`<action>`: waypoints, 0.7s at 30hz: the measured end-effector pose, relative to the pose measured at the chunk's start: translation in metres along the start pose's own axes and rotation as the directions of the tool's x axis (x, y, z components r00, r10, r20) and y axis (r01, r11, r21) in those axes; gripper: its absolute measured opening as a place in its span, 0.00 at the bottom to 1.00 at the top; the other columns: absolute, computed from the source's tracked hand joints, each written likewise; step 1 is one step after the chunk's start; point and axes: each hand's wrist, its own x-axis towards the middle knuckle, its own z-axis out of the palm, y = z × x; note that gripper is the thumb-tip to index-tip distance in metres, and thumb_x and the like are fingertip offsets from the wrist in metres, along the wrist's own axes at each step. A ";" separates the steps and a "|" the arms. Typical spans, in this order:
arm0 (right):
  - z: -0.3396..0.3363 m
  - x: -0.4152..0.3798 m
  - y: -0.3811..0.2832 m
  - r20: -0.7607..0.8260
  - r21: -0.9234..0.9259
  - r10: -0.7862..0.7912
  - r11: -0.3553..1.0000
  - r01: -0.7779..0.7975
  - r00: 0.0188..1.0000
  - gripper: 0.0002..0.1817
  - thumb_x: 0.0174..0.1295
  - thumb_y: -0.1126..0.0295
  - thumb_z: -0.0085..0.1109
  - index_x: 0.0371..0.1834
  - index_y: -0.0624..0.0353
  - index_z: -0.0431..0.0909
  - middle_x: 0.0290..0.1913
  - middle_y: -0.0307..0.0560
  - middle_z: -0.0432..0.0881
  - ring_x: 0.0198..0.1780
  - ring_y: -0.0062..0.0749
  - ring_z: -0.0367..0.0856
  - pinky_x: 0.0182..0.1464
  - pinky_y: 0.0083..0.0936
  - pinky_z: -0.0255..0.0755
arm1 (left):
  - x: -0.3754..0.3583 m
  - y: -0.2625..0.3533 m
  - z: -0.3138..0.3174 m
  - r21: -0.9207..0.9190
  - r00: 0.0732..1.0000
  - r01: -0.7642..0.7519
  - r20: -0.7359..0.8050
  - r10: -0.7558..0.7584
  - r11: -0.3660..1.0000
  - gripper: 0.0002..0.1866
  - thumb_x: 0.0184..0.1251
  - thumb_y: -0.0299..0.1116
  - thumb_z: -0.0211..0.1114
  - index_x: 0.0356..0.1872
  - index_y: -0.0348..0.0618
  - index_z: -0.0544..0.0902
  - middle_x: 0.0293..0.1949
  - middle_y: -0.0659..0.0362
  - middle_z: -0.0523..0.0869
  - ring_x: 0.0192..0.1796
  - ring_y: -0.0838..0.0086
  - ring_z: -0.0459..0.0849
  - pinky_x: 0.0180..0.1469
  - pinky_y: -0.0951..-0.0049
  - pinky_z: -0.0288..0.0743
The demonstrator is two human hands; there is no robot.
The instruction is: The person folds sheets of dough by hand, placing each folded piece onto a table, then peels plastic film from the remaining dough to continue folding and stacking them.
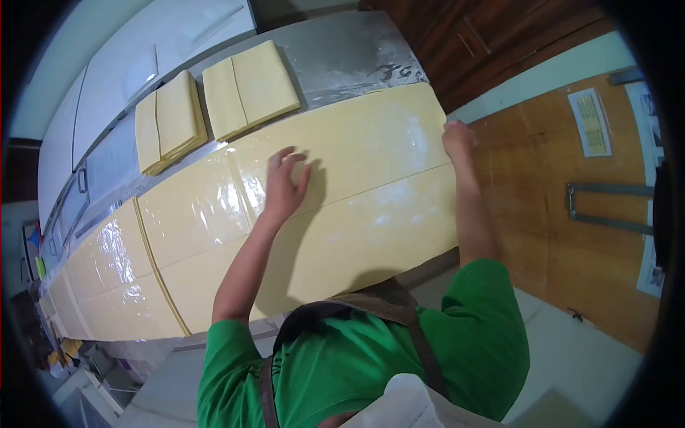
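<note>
A long, pale yellow sheet [357, 157] that looks like rolled dough lies along the table, with a lengthwise line through it. My right hand [459, 139] is closed at its right end, fingers pinching the edge near the far corner. Over the middle of the sheet is my left hand [287, 184], its fingers apart and slightly bent, holding nothing; a shadow falls beside it. Shiny clear plastic film [242, 182] covers the sheet's left part. Farther left, more yellow sheets [107, 264] lie under film, with a raised folded edge [153, 257] across them.
Two folded yellow stacks [250, 89] [170, 121] stand at the table's back. Bare metal tabletop [335, 53] shows beyond them, with whitish smears. White cabinets [121, 64] line the far side. A wooden panel [535, 185] with a metal handle [606, 207] stands on the right.
</note>
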 end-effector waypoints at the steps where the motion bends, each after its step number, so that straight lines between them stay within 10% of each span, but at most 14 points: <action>1: -0.008 -0.012 -0.016 0.012 -0.157 -0.044 0.987 0.046 0.999 0.14 0.63 0.70 0.55 0.50 0.54 0.83 0.51 0.49 0.87 0.56 0.51 0.82 0.57 0.51 0.70 | 0.010 0.008 0.012 -0.140 0.998 0.021 0.067 -0.012 0.990 0.13 0.70 0.35 0.66 0.50 0.40 0.82 0.56 0.43 0.79 0.56 0.51 0.82 0.57 0.57 0.78; 2: -0.012 -0.026 -0.031 0.001 -0.140 -0.193 0.971 0.192 0.981 0.12 0.60 0.72 0.57 0.45 0.53 0.84 0.49 0.50 0.87 0.53 0.50 0.83 0.56 0.51 0.69 | 0.020 0.012 0.028 -0.136 0.998 0.026 0.053 -0.019 0.990 0.13 0.70 0.35 0.66 0.50 0.40 0.82 0.56 0.43 0.79 0.56 0.51 0.82 0.57 0.57 0.78; 3: -0.013 -0.045 -0.048 -0.009 -0.124 -0.335 0.935 0.331 0.942 0.10 0.56 0.74 0.59 0.40 0.51 0.85 0.47 0.50 0.87 0.50 0.49 0.84 0.54 0.50 0.69 | 0.028 0.012 0.045 -0.513 0.942 0.332 0.221 -0.252 0.792 0.15 0.72 0.38 0.65 0.51 0.39 0.81 0.54 0.46 0.82 0.54 0.55 0.84 0.56 0.59 0.79; 4: -0.014 -0.068 -0.069 0.036 -0.093 -0.413 0.905 0.415 0.910 0.13 0.53 0.75 0.59 0.41 0.51 0.85 0.45 0.48 0.86 0.49 0.49 0.84 0.54 0.50 0.67 | 0.033 0.015 0.056 -0.725 0.813 0.575 0.456 -0.363 0.378 0.17 0.75 0.42 0.63 0.52 0.39 0.80 0.51 0.49 0.84 0.51 0.59 0.86 0.55 0.62 0.81; 5: -0.024 -0.095 -0.095 0.117 -0.046 -0.447 0.890 0.454 0.887 0.11 0.58 0.74 0.58 0.43 0.51 0.85 0.45 0.47 0.85 0.52 0.49 0.82 0.55 0.50 0.68 | 0.039 0.021 0.060 -0.726 0.814 0.573 0.449 -0.369 0.380 0.17 0.75 0.42 0.63 0.52 0.39 0.80 0.51 0.49 0.84 0.51 0.59 0.86 0.55 0.62 0.81; 7: -0.012 -0.125 -0.117 0.089 0.429 -0.545 0.776 0.461 0.834 0.10 0.63 0.67 0.60 0.46 0.52 0.83 0.46 0.50 0.85 0.52 0.48 0.81 0.56 0.49 0.68 | 0.048 0.031 0.062 -0.764 0.696 0.642 0.615 -0.372 -0.064 0.25 0.76 0.48 0.62 0.60 0.36 0.73 0.51 0.52 0.84 0.52 0.66 0.86 0.55 0.66 0.81; 11: 0.012 -0.119 -0.116 -0.018 0.567 -0.536 0.690 0.450 0.844 0.15 0.66 0.58 0.62 0.49 0.56 0.82 0.46 0.52 0.84 0.54 0.50 0.79 0.58 0.49 0.68 | 0.044 0.016 0.088 -0.715 0.728 0.637 0.437 -0.528 0.288 0.31 0.69 0.46 0.70 0.59 0.31 0.71 0.50 0.48 0.84 0.50 0.66 0.86 0.51 0.69 0.81; 13: 0.030 -0.106 -0.100 0.020 0.079 -0.449 0.892 0.446 0.893 0.21 0.65 0.55 0.64 0.50 0.60 0.81 0.49 0.55 0.83 0.57 0.51 0.77 0.59 0.48 0.68 | 0.040 0.011 0.093 -0.590 0.821 0.550 0.250 -0.514 0.591 0.34 0.63 0.42 0.76 0.60 0.29 0.71 0.53 0.46 0.81 0.49 0.67 0.86 0.49 0.71 0.81; 17: 0.036 -0.113 -0.105 0.032 0.029 -0.428 0.904 0.427 0.903 0.22 0.65 0.56 0.64 0.52 0.63 0.79 0.51 0.56 0.83 0.59 0.52 0.75 0.61 0.47 0.68 | 0.030 0.053 0.068 -0.274 0.777 0.591 -0.060 -0.627 0.759 0.34 0.57 0.35 0.79 0.61 0.31 0.72 0.57 0.42 0.79 0.53 0.60 0.83 0.54 0.64 0.79; 19: 0.048 -0.102 -0.101 0.058 0.118 -0.348 0.933 0.340 0.936 0.23 0.65 0.56 0.64 0.53 0.64 0.78 0.51 0.60 0.83 0.58 0.54 0.76 0.61 0.47 0.69 | 0.018 0.039 0.074 0.210 0.989 0.068 -0.144 -0.038 0.975 0.33 0.57 0.38 0.77 0.63 0.39 0.74 0.64 0.43 0.75 0.59 0.52 0.77 0.61 0.57 0.74; 21: 0.058 -0.088 -0.096 0.162 0.198 -0.369 0.921 0.336 0.915 0.25 0.67 0.55 0.61 0.57 0.64 0.75 0.50 0.64 0.82 0.57 0.59 0.77 0.60 0.49 0.70 | 0.017 0.026 0.078 0.314 0.996 0.065 0.033 -0.080 0.947 0.31 0.61 0.43 0.73 0.65 0.46 0.76 0.70 0.47 0.70 0.64 0.46 0.70 0.65 0.51 0.69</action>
